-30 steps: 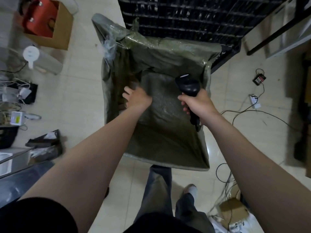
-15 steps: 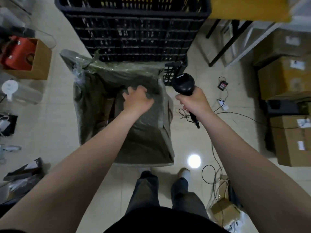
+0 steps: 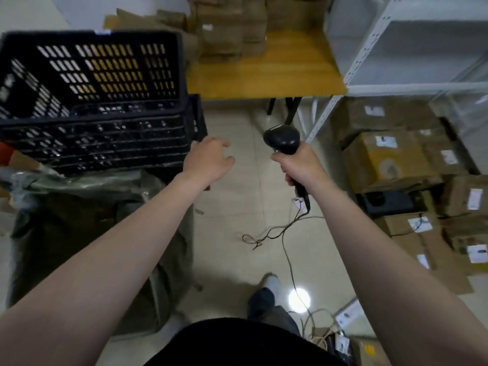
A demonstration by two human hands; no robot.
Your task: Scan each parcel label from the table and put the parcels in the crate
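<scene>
Lifted off the green sack (image 3: 87, 223) it was pressing half a second ago, the left hand (image 3: 208, 161) now hangs over the floor (image 3: 232, 207) just beside the near right corner of the black crate (image 3: 89, 101). Its fingers are loosely spread and hold nothing; whether they touch the crate I cannot tell. The right hand (image 3: 299, 166) is curled round the grip of the black scanner (image 3: 282, 140), head pointing far, and its cable (image 3: 284, 231) trails down across the floor. The crate stands at far left, behind the sack. Brown parcels (image 3: 224, 30) are stacked at the far side of the yellow table (image 3: 264, 75), well apart from both hands. On the right, labelled cardboard boxes (image 3: 383, 159) lie on the floor beneath a white shelf unit (image 3: 369, 48).
</scene>
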